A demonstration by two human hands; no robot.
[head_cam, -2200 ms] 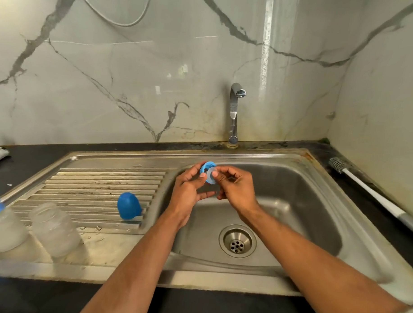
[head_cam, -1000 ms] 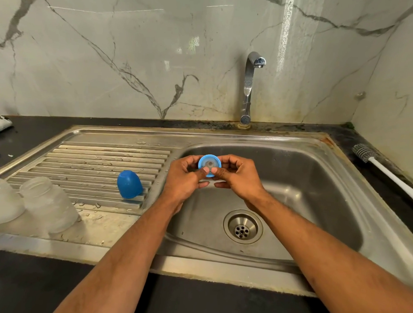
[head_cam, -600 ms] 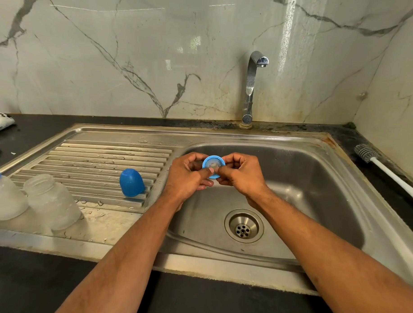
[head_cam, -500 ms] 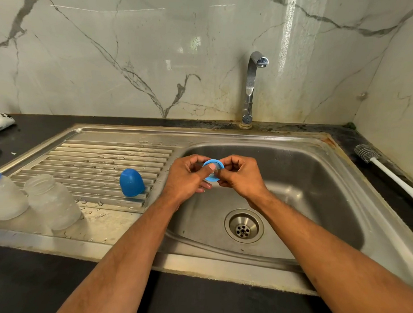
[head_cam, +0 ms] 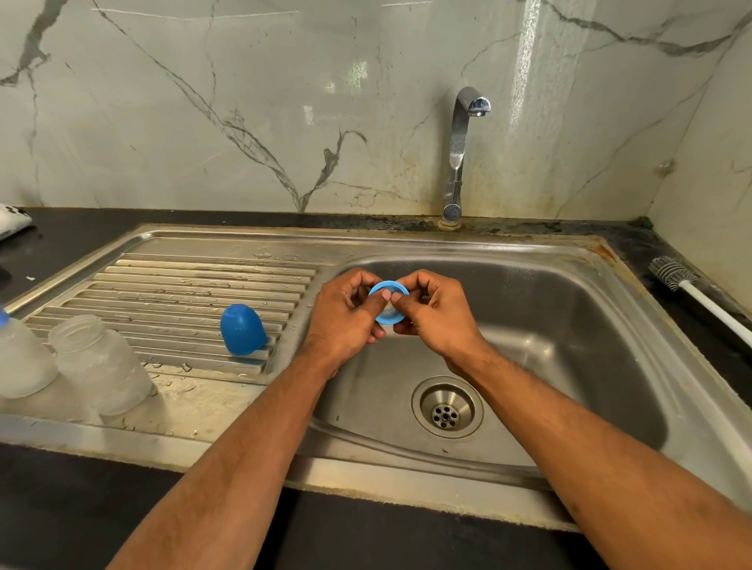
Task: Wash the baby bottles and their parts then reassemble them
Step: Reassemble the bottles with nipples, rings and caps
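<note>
Our fingers (head_cam: pixel 384 300) are curled around a small blue ring (head_cam: pixel 388 303), a bottle collar with a pale nipple piece seated in its middle. Both thumbs press on its near face, and the other fingertips wrap behind the rim. The left hand (head_cam: pixel 343 315) grips the ring from the left and the right hand (head_cam: pixel 435 314) grips it from the right, the two hands touching around it. We hold it in the air above the sink basin (head_cam: pixel 576 355), over the basin's left part and up from the drain (head_cam: pixel 446 409).

To the left of our left hand, a blue dome cap (head_cam: pixel 241 330) lies on the ribbed draining board (head_cam: pixel 173 290), near the board's right edge. Farther left, at the front of the steel surround, an open frosted bottle (head_cam: pixel 101 364) stands with its threaded neck bare. Just beside it, another frosted bottle (head_cam: pixel 11 363) stands partly out of view, with a blue top at the frame edge.

The tap (head_cam: pixel 460 155) rises behind the basin against the marble wall (head_cam: pixel 244 88). On the dark bench (head_cam: pixel 725 361) to the right lies a bottle brush (head_cam: pixel 698 296) with a white handle. A white cloth-like object (head_cam: pixel 3 225) sits at the far left.
</note>
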